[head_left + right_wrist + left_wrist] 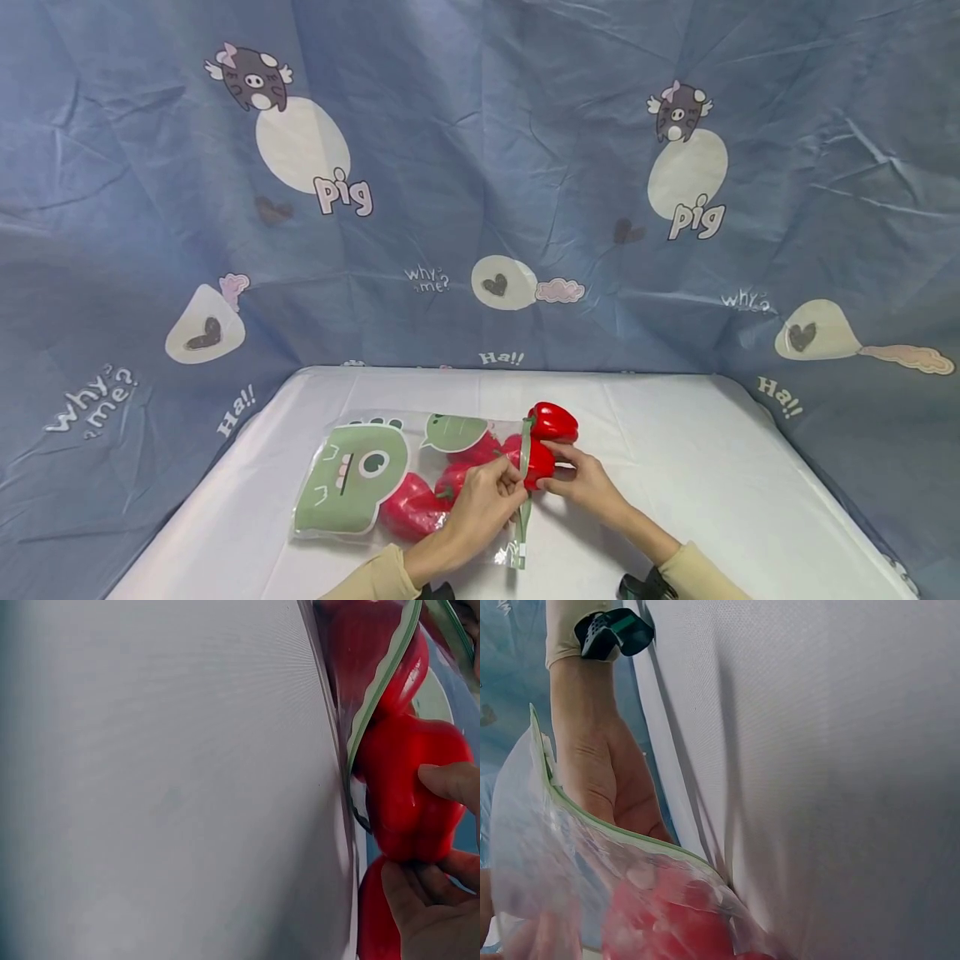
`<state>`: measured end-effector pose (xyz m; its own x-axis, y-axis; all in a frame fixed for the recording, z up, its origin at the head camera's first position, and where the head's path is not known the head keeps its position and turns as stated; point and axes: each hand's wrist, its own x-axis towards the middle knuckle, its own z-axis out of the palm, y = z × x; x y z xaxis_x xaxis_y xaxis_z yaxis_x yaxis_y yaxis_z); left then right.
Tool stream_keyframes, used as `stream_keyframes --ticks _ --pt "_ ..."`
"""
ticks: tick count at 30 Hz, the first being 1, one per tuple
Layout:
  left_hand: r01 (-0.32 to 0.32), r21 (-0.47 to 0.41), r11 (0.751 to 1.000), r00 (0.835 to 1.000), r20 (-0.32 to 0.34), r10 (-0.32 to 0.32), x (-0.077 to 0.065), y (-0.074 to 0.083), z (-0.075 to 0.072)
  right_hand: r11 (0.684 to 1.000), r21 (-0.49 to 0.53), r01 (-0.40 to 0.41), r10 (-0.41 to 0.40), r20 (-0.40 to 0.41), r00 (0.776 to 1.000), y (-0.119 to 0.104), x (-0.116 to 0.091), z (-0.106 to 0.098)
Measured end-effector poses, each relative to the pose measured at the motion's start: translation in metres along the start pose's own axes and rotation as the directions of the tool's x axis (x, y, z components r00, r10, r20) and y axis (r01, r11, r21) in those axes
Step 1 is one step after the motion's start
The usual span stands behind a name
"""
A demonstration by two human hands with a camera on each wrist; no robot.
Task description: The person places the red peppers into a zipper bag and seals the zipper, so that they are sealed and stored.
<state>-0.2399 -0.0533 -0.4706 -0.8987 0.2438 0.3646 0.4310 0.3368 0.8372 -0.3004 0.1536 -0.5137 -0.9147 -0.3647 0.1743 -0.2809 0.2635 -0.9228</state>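
A clear zip bag (307, 512) with a green cartoon print lies on the table, its green-edged mouth to the right. Several red bell peppers (411, 507) show through the plastic. My left hand (480, 507) pinches the bag at its mouth; its fingertips are partly hidden in the left wrist view. At that mouth, my right hand (594, 490) grips a red bell pepper (412, 784) between thumb and fingers, with the green zip strip (381, 682) beside it. Another red bell pepper (555, 422) rests outside the bag, just beyond the held one.
A white cloth covers the table (697, 500). Behind and at both sides hangs a blue curtain (480, 183) with pig prints. Dark straps with devices (647, 585) sit at the wrists, near the beige sleeves.
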Motion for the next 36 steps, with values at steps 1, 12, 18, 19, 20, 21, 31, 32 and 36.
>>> stream_keyframes --ticks 1,12,18,19,20,21,31,32,36 --pt "0.001 -0.001 1.000 1.000 0.001 -0.001 0.000 0.000 0.000 1.000 0.004 0.003 -0.003 0.002 1.000 0.000 0.001 0.001" --pt "0.003 -0.004 1.000 1.000 0.014 -0.003 -0.001 0.000 0.001 1.000 0.003 0.027 -0.026 -0.026 0.999 -0.002 0.008 0.010" --pt "0.012 -0.002 1.000 1.000 0.011 -0.012 -0.001 0.000 0.001 0.998 0.035 0.060 -0.059 -0.009 0.998 -0.003 0.010 0.014" --pt "0.013 -0.003 1.000 1.000 0.010 -0.013 -0.001 0.001 0.001 0.997 0.037 0.063 -0.063 -0.011 0.998 -0.003 0.010 0.015" --pt "0.013 -0.004 1.000 1.000 0.009 -0.013 -0.001 0.001 0.001 0.997 0.041 0.065 -0.064 -0.015 0.998 -0.004 0.010 0.016" --pt "0.013 -0.006 1.000 1.000 0.009 -0.013 -0.001 0.001 0.001 0.997 0.042 0.066 -0.065 -0.018 0.998 -0.004 0.010 0.016" --pt "0.016 -0.004 1.000 1.000 0.005 -0.016 -0.001 0.001 0.001 0.995 0.024 0.096 -0.095 -0.041 0.995 -0.007 0.014 0.023" --pt "0.017 -0.002 1.000 1.000 0.004 -0.017 -0.001 0.000 0.001 0.995 0.023 0.096 -0.095 -0.038 0.995 -0.007 0.015 0.024" --pt "0.017 -0.003 1.000 1.000 0.004 -0.017 -0.001 0.000 0.002 0.994 0.016 0.105 -0.105 -0.015 0.994 -0.006 0.017 0.027"
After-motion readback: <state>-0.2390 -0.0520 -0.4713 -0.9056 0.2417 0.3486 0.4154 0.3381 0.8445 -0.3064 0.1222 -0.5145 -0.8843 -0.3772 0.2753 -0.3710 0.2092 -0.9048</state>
